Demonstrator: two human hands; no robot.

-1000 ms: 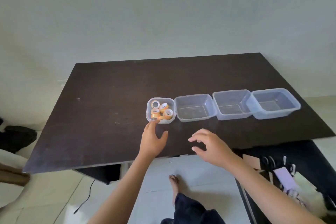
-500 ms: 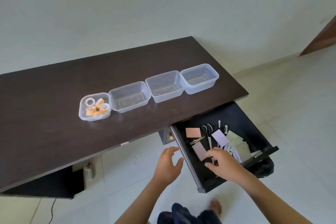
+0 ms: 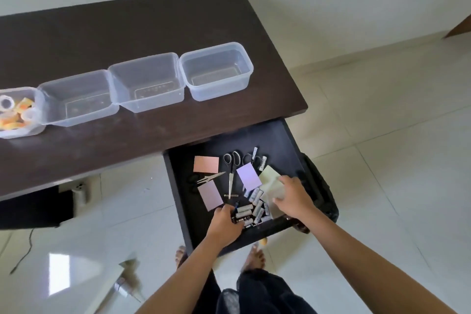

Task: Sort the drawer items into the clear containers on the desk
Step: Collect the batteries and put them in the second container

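— Four clear containers (image 3: pixel 216 71) sit in a row on the worktop (image 3: pixel 127 20); why lined up like that?

— My guess is one per kind of item. The leftmost container (image 3: pixel 17 112) already holds tape rolls (image 3: pixel 15 112), and the other three look empty.

— And the rest of the things?

— Down in the open drawer (image 3: pixel 254 140), pulled out under the worktop's right end. Batteries (image 3: pixel 251 209) are heaped near its front edge. Scissors (image 3: pixel 231 173) lie further back, with a second pair (image 3: pixel 204 178) to their left, and sticky-note pads around them: orange (image 3: pixel 206 164), pink (image 3: pixel 210 196), violet (image 3: pixel 249 176) and a pale green one (image 3: pixel 271 177).

— What are the hands doing?

— Both are down in the drawer. The left hand (image 3: pixel 225 223) rests at the battery heap with fingers curled down against the cells; whether its grip has closed on any I cannot tell. The right hand (image 3: pixel 293 199) is spread, fingers fairly straight, over the pale green pad and the heap's right side, gripping nothing that I can see.

— Why two hands on one pile?

— Probably to scoop loose cells together, since they roll. That is only my reading.

— Any brand on the batteries?

— They have pale wrappers with dark printing, but it is too small and blurred to read. The pads show no writing.
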